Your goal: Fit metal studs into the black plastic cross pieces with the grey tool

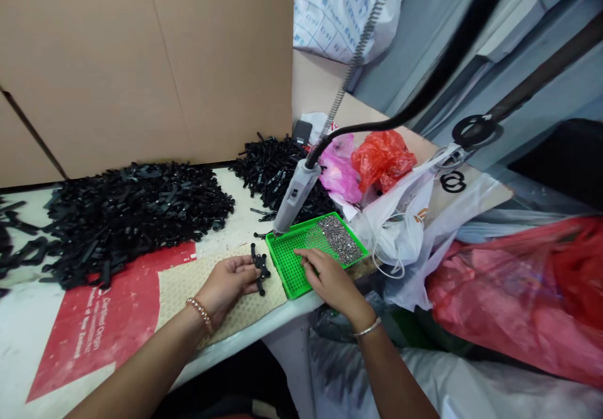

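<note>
Between the thumb and fingers of my left hand is a black plastic bracket with several rounded arms, held above the beige textured mat. My right hand is over the near side of the green perforated tray, its fingers drawn together; anything tiny in them is too small to make out. Small metal screws lie heaped in the tray's right part. A grey electric screwdriver hangs on a spring, its tip near the tray's far left corner.
A large heap of black plastic parts lies at the left, and another heap behind the tray. Pink and red plastic bags sit at the back right. A big red bag stands right of the table. Cardboard walls the back.
</note>
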A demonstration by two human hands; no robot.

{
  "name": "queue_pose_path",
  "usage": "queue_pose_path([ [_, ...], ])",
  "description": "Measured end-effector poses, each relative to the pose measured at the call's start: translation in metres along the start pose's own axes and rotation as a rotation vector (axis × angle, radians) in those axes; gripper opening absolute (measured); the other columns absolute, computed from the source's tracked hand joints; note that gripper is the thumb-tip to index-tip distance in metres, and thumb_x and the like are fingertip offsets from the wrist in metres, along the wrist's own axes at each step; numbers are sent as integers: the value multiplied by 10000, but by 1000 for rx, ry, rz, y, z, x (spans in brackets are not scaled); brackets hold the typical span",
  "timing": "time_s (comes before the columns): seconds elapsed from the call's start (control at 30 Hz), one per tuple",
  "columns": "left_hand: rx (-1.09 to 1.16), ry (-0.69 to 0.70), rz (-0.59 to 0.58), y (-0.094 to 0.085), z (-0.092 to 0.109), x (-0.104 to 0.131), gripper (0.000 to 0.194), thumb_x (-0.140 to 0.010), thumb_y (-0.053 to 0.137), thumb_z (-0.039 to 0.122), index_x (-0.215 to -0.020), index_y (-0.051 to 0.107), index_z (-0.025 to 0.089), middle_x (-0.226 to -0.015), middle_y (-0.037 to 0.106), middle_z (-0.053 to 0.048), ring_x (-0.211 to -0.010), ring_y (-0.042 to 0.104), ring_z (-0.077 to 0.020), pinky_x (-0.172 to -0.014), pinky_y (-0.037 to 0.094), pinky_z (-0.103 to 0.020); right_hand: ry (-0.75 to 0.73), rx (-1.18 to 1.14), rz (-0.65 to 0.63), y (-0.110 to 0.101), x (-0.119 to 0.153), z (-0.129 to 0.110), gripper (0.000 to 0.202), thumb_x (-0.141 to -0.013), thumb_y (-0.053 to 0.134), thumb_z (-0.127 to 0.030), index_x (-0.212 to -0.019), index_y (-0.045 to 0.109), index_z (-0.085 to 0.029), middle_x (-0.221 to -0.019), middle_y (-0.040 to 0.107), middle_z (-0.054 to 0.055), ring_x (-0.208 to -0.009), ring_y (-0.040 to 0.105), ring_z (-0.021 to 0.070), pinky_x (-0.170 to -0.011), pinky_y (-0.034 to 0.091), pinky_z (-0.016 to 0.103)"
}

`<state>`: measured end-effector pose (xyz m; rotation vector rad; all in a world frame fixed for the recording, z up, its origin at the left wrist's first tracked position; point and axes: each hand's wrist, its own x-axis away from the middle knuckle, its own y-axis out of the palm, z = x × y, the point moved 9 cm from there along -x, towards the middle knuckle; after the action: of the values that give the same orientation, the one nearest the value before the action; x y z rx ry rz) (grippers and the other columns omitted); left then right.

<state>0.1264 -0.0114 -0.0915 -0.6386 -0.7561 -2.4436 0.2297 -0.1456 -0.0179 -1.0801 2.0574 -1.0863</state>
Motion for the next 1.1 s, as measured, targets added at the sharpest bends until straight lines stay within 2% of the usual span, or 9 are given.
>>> queue_pose_path([
  [0.13, 3, -1, 8, 0, 1, 1, 166, -735, 608, -28, -834, 675, 87, -749, 722, -75, -623, 669, -113, -565, 548, -169, 13, 189, -49, 7, -13, 2, 428, -905, 415, -78, -1325, 469, -142, -975, 576, 92, -920, 543, 210, -836, 441, 330],
  [0.3, -2, -2, 19, 1, 3, 5, 175, -706, 638, -22, -827, 676, 99, -740, 726, -70, -634, 676, -123, -571, 549, -173, 41, 371, -153, 22, -21, 4, 355, -905, 464, -122, -1232, 579, -199, -1031, 585, 88, -985, 535, 218, -888, 410, 315],
  [0.43, -7, -9, 34, 0, 4, 6, 190, -680, 669, -11, -832, 677, 102, -721, 725, -66, -628, 674, -129, -564, 547, -181, 24, 414, -182, 27, -19, 2, 460, -877, 493, -106, -1297, 535, -289, -1026, 570, 77, -970, 526, 222, -849, 410, 311],
  [0.57, -5, -11, 36, 1, 4, 5, 178, -681, 662, -10, -816, 681, 105, -705, 723, -66, -638, 677, -133, -579, 546, -186, 36, 396, -201, 27, -16, 4, 489, -857, 500, -89, -1302, 531, -290, -1008, 553, 80, -929, 522, 229, -814, 424, 330],
  [0.67, 5, -9, 19, 3, 4, 4, 165, -692, 640, -25, -802, 675, 93, -709, 722, -73, -618, 670, -126, -573, 547, -190, -15, 160, -123, 15, -14, 4, 383, -871, 457, -85, -1202, 595, -220, -1021, 554, 85, -948, 528, 215, -870, 429, 354],
  [0.77, 11, -15, 12, 3, 3, 4, 167, -700, 626, -36, -801, 670, 89, -724, 723, -79, -620, 669, -124, -580, 550, -193, -8, -295, 150, -16, -16, 9, 287, -910, 467, -202, -1191, 524, -203, -1109, 534, 87, -981, 540, 191, -903, 449, 358],
  [0.83, 2, -23, 17, 3, 3, 4, 175, -698, 632, -33, -818, 672, 88, -732, 725, -83, -636, 672, -129, -574, 547, -189, 20, -586, 312, -30, -23, 10, 408, -882, 549, -289, -1265, 412, -246, -1216, 488, 79, -1052, 527, 180, -925, 455, 348],
  [0.97, -10, -9, -7, 3, 2, 2, 182, -694, 649, -10, -848, 675, 83, -752, 724, -85, -653, 671, -129, -581, 541, -187, -123, -932, 345, -31, -63, -38, 699, -765, 700, -303, -1321, 276, -298, -1224, 514, 46, -1071, 535, 161, -936, 452, 322],
  [1.1, -10, 8, -21, 2, 1, 1, 169, -685, 663, 6, -833, 672, 86, -739, 715, -71, -638, 663, -124, -587, 540, -198, -165, -1039, 339, -30, -94, -79, 579, -787, 664, -312, -1255, 325, -282, -871, 604, -18, -774, 590, 138, -739, 510, 290],
])
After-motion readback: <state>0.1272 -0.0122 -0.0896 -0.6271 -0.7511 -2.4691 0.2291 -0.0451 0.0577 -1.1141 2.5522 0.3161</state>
